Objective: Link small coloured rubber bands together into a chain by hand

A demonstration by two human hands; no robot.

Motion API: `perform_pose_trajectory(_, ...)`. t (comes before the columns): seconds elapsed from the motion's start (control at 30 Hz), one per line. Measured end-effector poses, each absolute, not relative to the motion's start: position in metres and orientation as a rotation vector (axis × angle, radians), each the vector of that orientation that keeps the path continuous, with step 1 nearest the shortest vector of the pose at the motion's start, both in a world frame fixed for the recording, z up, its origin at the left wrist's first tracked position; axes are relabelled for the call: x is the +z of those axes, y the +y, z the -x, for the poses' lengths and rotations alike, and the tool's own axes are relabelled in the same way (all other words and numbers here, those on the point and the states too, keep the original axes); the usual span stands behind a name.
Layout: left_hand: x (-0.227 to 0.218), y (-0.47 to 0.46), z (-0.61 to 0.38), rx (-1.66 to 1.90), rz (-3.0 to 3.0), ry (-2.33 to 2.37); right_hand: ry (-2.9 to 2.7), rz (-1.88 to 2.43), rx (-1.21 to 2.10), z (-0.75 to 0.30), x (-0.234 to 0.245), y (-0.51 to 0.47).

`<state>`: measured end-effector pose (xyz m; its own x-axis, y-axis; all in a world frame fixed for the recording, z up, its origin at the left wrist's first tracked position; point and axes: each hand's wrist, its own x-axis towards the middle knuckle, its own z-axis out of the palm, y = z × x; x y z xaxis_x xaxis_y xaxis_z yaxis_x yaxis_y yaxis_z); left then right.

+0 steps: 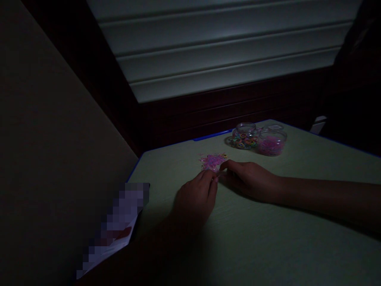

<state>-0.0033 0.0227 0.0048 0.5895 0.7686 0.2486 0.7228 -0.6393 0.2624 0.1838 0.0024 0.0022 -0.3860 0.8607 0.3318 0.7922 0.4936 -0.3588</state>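
My left hand (195, 194) and my right hand (253, 178) meet over the pale green table (256, 242), fingertips close together. Both are pinched closed around a small, thin, light-coloured thing (220, 174), too dim and tiny to name. Just beyond the fingertips lies a loose pile of small pink and purple bands (212, 160), with a little yellow among them. Farther back, to the right, stands a clear jar (244, 137) of multicoloured hair ties. Beside it is a clear tub (271, 145) with small pink bands inside.
A clear lid (274, 127) seems to rest behind the tub. At the table's left edge lies a white printed sheet or packet (126, 214), partly blurred out. A wall (44, 159) rises on the left, and a slatted shutter (223, 43) stands behind. The room is dark.
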Motion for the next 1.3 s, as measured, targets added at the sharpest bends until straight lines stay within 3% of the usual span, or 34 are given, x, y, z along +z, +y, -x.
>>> perform_pose_trajectory(0.97,0.0068,0.0213,0.0024,0.445,-2.697,1.318,-2.083,1.209,0.536,-0.1865,0.007,0.0072)
perform_pose_trajectory(1.3,0.0072,0.0204,0.0018,0.413,-2.741,1.361,-2.083,1.215,0.45,-0.1875,0.0031,0.0089)
